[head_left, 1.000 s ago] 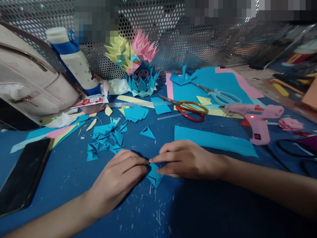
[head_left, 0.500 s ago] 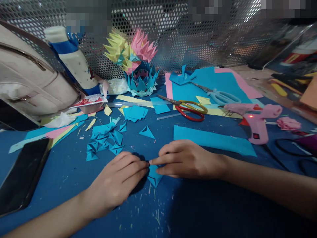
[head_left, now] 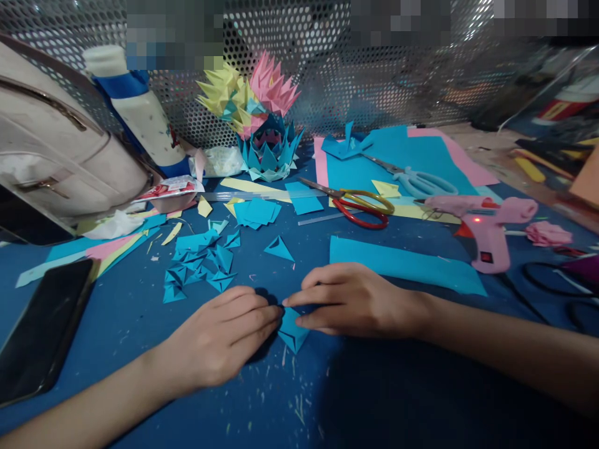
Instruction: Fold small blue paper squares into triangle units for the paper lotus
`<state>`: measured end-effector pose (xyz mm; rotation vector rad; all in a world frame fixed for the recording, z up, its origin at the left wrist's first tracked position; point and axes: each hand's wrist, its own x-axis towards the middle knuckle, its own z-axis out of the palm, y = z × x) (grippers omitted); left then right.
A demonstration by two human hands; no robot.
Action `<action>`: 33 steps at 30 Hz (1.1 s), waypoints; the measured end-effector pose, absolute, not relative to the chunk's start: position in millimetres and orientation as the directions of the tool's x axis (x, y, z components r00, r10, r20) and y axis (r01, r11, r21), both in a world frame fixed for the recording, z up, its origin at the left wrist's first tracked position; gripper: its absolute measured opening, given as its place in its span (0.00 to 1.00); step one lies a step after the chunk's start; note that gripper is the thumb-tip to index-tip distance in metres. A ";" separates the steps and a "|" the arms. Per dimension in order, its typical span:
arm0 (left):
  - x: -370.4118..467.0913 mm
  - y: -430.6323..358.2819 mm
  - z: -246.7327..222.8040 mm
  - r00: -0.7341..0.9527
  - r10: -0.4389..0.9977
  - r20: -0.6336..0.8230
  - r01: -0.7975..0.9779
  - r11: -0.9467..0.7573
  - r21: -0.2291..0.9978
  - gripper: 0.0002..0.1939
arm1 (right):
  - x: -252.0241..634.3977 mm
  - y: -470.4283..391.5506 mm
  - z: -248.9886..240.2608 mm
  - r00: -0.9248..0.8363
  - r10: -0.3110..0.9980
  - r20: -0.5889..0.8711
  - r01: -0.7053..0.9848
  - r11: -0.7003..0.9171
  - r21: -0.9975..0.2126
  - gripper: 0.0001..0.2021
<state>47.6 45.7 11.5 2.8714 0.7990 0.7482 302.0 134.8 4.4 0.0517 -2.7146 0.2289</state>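
Note:
A small folded piece of blue paper (head_left: 294, 332) lies on the table, its pointed end toward me. My left hand (head_left: 229, 333) presses its closed fingertips on the paper's left edge. From the other side, my right hand (head_left: 349, 299) pinches the paper, index and thumb at its upper right. The fingers partly hide the piece. Just beyond my hands lies a single folded blue triangle (head_left: 279, 249). A pile of folded blue pieces (head_left: 203, 262) sits to the left, with flat blue paper squares (head_left: 256, 212) behind it.
A pink glue gun (head_left: 489, 227) with a lit light stands at right, beside a blue paper strip (head_left: 402, 265). Red-and-yellow scissors (head_left: 358, 206) and light-blue scissors (head_left: 428, 183) lie behind. A folded-paper model (head_left: 270, 149), bottle (head_left: 145, 118), bag (head_left: 60, 137) and phone (head_left: 47, 330) surround the workspace.
The view has shifted very slightly. Both hands stay on the blue paper, with barely any finger movement.

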 end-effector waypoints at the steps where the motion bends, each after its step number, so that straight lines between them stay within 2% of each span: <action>1: 47.7 45.8 12.0 0.746 0.505 0.435 0.475 -0.861 0.183 0.17 | 301.7 134.9 4.5 -0.912 -0.003 0.410 -0.069 0.987 -0.146 0.16; 8: 47.0 45.1 12.3 0.765 0.467 0.443 0.468 -0.876 0.116 0.17 | 300.4 134.9 4.8 -0.886 -0.034 0.463 -0.102 0.987 -0.123 0.14; 15: 44.3 45.3 14.7 0.795 0.432 0.425 0.448 -0.892 0.069 0.20 | 300.9 134.9 6.8 -0.915 -0.024 0.402 -0.078 0.990 -0.119 0.15; 20: 41.7 45.7 11.8 0.798 0.407 0.444 0.415 -0.906 0.084 0.14 | 301.7 134.0 7.0 -0.938 -0.021 0.346 -0.061 0.993 -0.105 0.17; 24: 39.4 46.3 8.8 0.748 0.472 0.466 0.443 -0.879 0.178 0.11 | 301.3 131.6 8.5 -0.955 -0.036 0.294 -0.061 0.995 -0.077 0.16; 28: 38.7 43.8 7.5 0.688 0.540 0.485 0.531 -0.830 0.171 0.12 | 299.6 130.1 13.4 -0.975 -0.015 0.223 -0.035 0.996 -0.086 0.12; 33: 43.0 35.7 7.7 0.666 0.620 0.414 0.599 -0.776 0.198 0.13 | 300.8 132.4 10.3 -0.956 -0.025 0.291 -0.067 0.989 -0.133 0.11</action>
